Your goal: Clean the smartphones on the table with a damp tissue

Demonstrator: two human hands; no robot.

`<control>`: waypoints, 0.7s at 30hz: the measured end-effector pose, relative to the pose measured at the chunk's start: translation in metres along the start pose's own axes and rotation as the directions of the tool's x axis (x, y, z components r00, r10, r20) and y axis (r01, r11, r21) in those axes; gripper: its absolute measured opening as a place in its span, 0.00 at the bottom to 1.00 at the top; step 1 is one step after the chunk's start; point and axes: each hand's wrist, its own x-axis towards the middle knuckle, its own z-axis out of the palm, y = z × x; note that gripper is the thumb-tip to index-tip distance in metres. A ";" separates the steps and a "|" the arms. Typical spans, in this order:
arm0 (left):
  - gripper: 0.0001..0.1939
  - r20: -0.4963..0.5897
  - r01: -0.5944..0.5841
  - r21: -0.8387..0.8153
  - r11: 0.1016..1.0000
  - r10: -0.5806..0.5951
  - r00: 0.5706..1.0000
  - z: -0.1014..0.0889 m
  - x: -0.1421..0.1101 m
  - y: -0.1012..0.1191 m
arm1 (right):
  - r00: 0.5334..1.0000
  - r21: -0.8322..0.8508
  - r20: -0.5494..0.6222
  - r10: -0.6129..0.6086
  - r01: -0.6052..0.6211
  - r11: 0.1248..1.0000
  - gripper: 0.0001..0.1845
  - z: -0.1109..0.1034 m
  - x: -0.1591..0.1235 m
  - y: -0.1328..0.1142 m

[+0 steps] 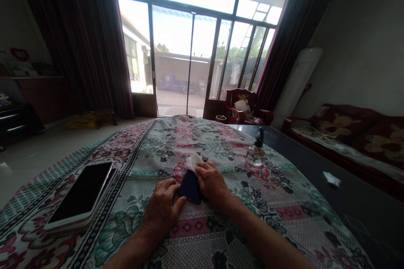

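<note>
Both forearms reach forward from the bottom of the view and meet near the middle of the table; the left hand (160,208) lies palm down with its fingers curled over the lower left edge of a dark phone (189,188), its thumb along the phone's side; the right hand (212,183) sits against the phone's upper right side, fingers bent, with a white tissue (193,163) pinched between it and the top of the phone; both hands look closed on what they hold, the left on the phone and the right on the tissue; the phone stands slightly tilted between them, its dark face partly hidden, its lower end on a flowered cloth (202,235); left of the hands, a large white-framed phone (80,193) lies flat on the cloth, screen up and dark; ahead and to the right stands a small glass bottle (255,155) with a black top; beyond the cloth's right edge, a scrap of white paper (331,178) lies on a dark glass tabletop (303,164); a red sofa (344,134) runs along the right wall.
</note>
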 end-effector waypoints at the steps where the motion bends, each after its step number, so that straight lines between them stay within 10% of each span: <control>1: 0.10 -0.003 0.005 0.001 1.000 -0.005 1.000 -0.001 0.000 0.000 | 0.999 0.026 0.017 -0.030 0.029 0.999 0.15 0.002 -0.003 -0.009; 8: 0.03 -0.006 0.050 0.009 0.999 -0.050 0.999 -0.003 0.002 0.001 | 0.982 0.128 0.073 -0.177 0.166 0.978 0.11 0.009 -0.014 -0.040; 21: 0.12 0.003 0.067 -0.001 0.998 -0.067 0.998 -0.004 0.003 0.002 | 0.998 -0.078 0.008 0.063 -0.062 0.995 0.15 0.008 0.041 0.022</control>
